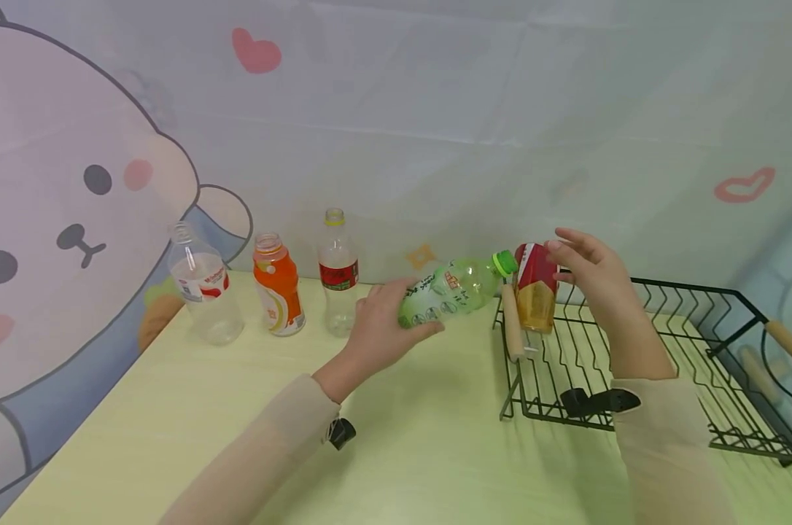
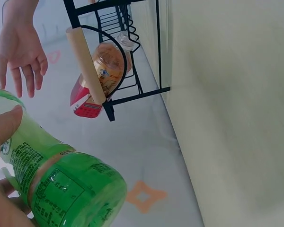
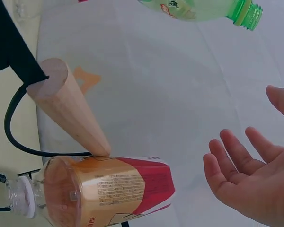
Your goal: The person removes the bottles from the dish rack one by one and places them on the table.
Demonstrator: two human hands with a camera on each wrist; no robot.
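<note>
My left hand (image 1: 386, 321) grips a green plastic bottle (image 1: 458, 292) around its base end, above the table. The bottle lies nearly sideways, its open green neck (image 3: 246, 14) pointing right and slightly up. My right hand (image 1: 593, 273) has its fingers spread and holds nothing. It is beside the green neck and a red-and-gold labelled bottle (image 1: 537, 288), apart from the green bottle. That red-and-gold bottle stands upside down in the black wire rack (image 1: 586, 328), its clear neck (image 3: 19, 196) down among the wires.
Left on the table stand a clear bottle with a red-and-white label (image 1: 206, 292), an orange bottle (image 1: 278, 284) and a clear bottle with a dark red label (image 1: 338, 273). Wooden handles (image 1: 512, 321) edge the rack. A printed cloth (image 1: 396, 146) hangs behind.
</note>
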